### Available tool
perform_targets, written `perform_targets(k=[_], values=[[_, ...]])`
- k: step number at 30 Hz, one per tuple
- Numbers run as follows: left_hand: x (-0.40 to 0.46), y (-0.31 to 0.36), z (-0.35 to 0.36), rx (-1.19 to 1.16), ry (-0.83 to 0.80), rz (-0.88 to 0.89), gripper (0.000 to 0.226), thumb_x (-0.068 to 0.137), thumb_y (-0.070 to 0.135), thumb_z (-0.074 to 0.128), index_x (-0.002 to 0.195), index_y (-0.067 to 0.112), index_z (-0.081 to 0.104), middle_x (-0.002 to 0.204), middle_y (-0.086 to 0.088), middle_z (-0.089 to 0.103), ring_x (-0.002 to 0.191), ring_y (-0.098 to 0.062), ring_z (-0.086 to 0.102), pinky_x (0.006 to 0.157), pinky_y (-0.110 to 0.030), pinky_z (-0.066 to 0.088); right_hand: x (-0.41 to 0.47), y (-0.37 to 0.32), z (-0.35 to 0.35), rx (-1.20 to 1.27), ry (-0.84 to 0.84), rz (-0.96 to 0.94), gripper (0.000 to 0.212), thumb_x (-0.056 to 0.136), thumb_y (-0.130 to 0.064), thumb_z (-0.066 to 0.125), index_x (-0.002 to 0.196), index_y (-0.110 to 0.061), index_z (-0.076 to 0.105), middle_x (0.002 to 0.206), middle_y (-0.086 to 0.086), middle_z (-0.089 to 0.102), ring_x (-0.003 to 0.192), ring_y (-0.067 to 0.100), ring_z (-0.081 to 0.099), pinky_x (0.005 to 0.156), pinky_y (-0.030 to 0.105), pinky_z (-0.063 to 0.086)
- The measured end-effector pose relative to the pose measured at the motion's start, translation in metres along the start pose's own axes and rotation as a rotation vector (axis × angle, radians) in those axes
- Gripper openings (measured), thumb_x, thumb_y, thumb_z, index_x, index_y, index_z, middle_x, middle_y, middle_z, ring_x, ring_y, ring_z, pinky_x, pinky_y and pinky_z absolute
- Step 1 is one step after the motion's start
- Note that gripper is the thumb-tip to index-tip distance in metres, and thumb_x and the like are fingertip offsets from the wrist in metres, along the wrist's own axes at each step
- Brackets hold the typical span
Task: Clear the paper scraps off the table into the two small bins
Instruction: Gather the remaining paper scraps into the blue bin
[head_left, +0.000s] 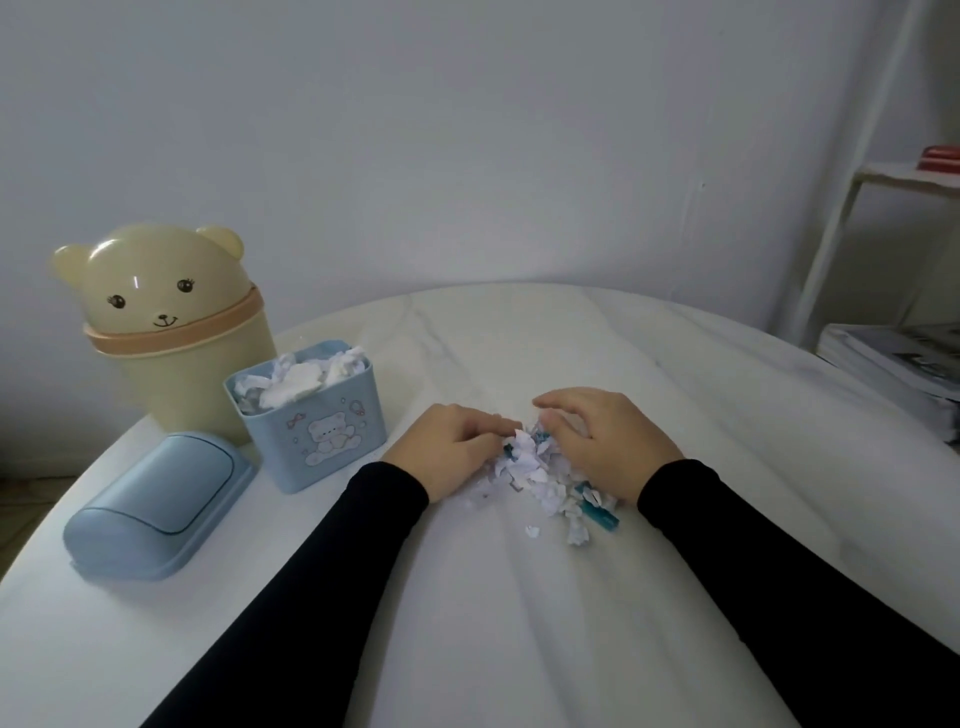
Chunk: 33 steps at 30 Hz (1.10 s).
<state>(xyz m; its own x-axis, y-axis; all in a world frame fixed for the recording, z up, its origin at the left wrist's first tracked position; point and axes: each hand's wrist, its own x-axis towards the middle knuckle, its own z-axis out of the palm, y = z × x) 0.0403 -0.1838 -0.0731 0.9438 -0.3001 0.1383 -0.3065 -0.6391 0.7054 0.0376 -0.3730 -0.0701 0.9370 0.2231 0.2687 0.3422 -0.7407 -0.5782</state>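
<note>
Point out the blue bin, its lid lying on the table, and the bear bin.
blue bin (332, 441): head view, on its front wall at the bear print.
lid (156, 499): head view, on the middle of its domed top.
bear bin (156, 301): head view, on the bear's face.

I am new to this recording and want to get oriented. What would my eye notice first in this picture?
First, two hands, left and right, cupped around a heap of scraps at the middle of the white table. Next, the cream bear bin at the far left, its lid on. In front of it stands the open blue bin, already heaped with paper, with its lid lying nearer on the table.
</note>
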Motion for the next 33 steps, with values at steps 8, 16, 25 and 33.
perform_targets(k=[8,16,25,33], values=[[-0.027,0.007,0.012,0.185,0.105,-0.041,0.044,0.095,0.036,0.039,0.137,0.022,0.048,0.142,0.005,0.048,0.132,-0.014,0.040,0.104,-0.018,0.026,-0.024,-0.003,0.011,-0.177,-0.088,0.357,0.063,0.097,-0.052,0.030,0.151,-0.020,0.017,0.160,0.009,0.004,0.146,0.029,0.008,0.116,0.042,0.011],[-0.046,0.021,0.015,0.193,0.051,0.009,0.059,0.089,0.047,0.056,0.142,0.023,0.042,0.138,0.009,0.051,0.126,-0.006,0.046,0.101,-0.016,0.034,-0.029,-0.009,0.009,0.107,-0.003,0.000,0.039,0.098,-0.025,0.046,0.136,-0.016,0.050,0.140,-0.001,0.051,0.129,0.010,0.045,0.104,0.015,0.029],[-0.037,0.024,0.036,0.333,-0.016,0.065,0.061,0.079,0.064,0.052,0.129,0.031,0.042,0.124,0.014,0.049,0.118,-0.012,0.042,0.109,-0.042,0.027,-0.006,0.000,0.013,-0.016,-0.200,-0.058,0.045,0.101,-0.035,0.037,0.143,-0.020,0.040,0.146,-0.002,0.043,0.136,0.011,0.036,0.115,0.034,0.025],[-0.036,0.008,0.007,0.283,0.236,0.135,0.049,0.084,0.018,0.058,0.133,0.021,0.055,0.140,0.008,0.050,0.125,-0.006,0.047,0.099,-0.012,0.034,-0.017,-0.004,0.011,-0.123,0.042,-0.110,0.037,0.098,-0.038,0.041,0.129,-0.023,0.055,0.132,-0.006,0.050,0.125,0.014,0.043,0.103,0.032,0.035]])
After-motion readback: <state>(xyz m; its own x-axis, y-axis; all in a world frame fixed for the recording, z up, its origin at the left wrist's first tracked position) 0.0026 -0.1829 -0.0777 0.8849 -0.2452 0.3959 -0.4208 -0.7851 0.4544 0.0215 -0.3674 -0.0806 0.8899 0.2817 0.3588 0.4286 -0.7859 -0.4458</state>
